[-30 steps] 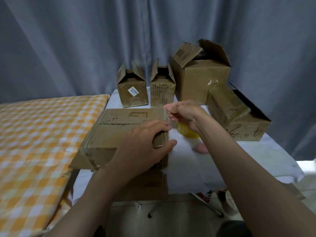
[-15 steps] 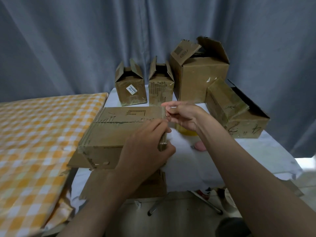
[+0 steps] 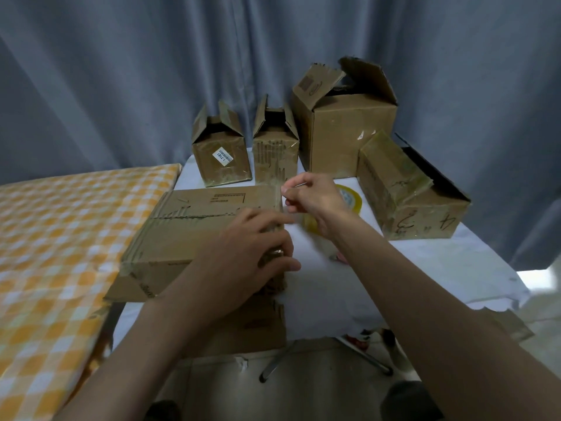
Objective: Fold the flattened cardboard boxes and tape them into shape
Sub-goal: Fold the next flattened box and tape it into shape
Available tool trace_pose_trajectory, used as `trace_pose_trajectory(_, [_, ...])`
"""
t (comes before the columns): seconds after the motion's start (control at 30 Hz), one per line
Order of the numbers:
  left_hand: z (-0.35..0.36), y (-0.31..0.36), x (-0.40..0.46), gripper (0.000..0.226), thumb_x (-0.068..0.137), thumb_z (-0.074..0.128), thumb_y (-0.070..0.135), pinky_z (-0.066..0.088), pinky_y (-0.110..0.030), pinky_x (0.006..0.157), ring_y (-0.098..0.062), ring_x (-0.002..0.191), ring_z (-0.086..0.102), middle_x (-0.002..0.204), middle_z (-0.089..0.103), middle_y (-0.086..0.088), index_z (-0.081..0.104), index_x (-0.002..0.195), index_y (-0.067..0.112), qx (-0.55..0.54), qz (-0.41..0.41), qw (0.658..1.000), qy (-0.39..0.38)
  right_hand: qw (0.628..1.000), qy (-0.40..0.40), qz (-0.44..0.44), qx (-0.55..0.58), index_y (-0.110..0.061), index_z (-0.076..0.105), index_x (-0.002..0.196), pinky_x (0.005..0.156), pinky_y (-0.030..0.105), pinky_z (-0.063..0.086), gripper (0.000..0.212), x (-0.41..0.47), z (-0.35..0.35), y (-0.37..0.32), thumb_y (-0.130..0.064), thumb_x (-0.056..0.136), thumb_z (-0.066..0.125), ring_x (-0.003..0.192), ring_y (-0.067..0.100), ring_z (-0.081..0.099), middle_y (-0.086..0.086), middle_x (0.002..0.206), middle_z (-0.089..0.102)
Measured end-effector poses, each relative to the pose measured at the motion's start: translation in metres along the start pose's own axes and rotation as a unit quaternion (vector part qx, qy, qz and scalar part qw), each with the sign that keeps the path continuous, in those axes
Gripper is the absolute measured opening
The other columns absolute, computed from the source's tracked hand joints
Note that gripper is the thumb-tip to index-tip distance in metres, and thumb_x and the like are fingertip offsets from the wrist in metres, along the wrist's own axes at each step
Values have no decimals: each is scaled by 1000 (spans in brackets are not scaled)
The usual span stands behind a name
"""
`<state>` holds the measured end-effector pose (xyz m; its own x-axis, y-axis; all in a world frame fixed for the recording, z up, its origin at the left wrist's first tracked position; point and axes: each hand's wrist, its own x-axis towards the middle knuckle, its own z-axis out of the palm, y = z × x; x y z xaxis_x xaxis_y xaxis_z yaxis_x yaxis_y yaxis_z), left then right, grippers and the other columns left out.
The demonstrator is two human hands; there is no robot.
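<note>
the box being made [image 3: 194,235] lies on its side at the near left of the worktop [image 3: 425,268], and everything else is told from it. its closed flaps face up, with an old seam running along the top. the left hand [image 3: 252,262] curls over the right end of the box and grips that corner, so the flaps stay shut and the box does not slide. the right hand [image 3: 315,199] is just past the right end of the box, a little farther back, with its fingers pinched together. it seems to pinch a strip of clear tape, but the tape is too thin to see well. the tape roll [image 3: 349,199] sits just behind that hand, to the right of the box, close by so more tape is easy to pull.

under the box, toward the person, lies a flat piece of cardboard [image 3: 261,323], likely waiting its turn. behind the box stand two small boxes [image 3: 221,150] with open tops. farther right of them stands a big box [image 3: 346,129], and a long box [image 3: 409,196] lies on its side. these look done and put out of the way. left of the box is a checked cloth [image 3: 60,238]. a blue curtain [image 3: 121,71] hangs at the back.
</note>
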<state>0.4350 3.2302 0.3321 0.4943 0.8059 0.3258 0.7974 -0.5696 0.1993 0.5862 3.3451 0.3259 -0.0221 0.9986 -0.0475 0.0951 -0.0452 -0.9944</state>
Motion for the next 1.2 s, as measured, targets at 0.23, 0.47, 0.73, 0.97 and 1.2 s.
trace_pose_trajectory(0.23, [-4, -4, 0, 36, 87, 52, 49, 25, -17, 100, -2, 131, 27, 142, 45, 22, 67, 116, 34, -9, 12, 999, -29, 998, 8, -53, -20, 0, 72, 93, 78, 36, 62, 14, -26, -4, -5, 9, 83, 69, 76, 29, 71, 23, 91, 74])
trace_pose_trajectory(0.47, [0, 0, -1, 62, 67, 71, 53, 34, -11, 67, 4, 89, 45, 114, 31, 22, 46, 120, 31, -60, -57, 995, 62, 991, -90, -82, -47, 10, 69, 112, 85, 33, 60, 29, -72, -23, 8, 19, 88, 55, 96, 37, 72, 28, 101, 72])
trace_pose_trajectory(0.73, [3, -2, -1, 60, 64, 86, 40, 42, -21, 79, -4, 99, 50, 111, 50, 18, 54, 113, 29, -46, -41, 994, 94, 941, -114, -218, -235, -8, 74, 116, 92, 31, 57, 41, -114, -37, 16, 13, 88, 54, 101, 17, 72, 9, 109, 76])
trace_pose_trajectory(0.97, [5, -11, -2, 69, 64, 90, 29, 36, -10, 82, 5, 105, 45, 118, 50, 20, 53, 122, 33, -51, -50, 995, 75, 892, -92, -284, -341, -5, 70, 114, 85, 41, 54, 47, -136, -19, 18, -26, 89, 37, 95, 27, 64, 14, 108, 71])
trace_pose_trajectory(1.2, [2, -15, -6, 67, 63, 89, 30, 43, -15, 87, 9, 104, 51, 114, 58, 24, 54, 120, 35, -93, -54, 991, 84, 956, 27, -208, -205, -15, 66, 80, 63, 25, 51, 19, -117, -2, 15, -28, 94, 66, 62, 4, 60, -15, 60, 59])
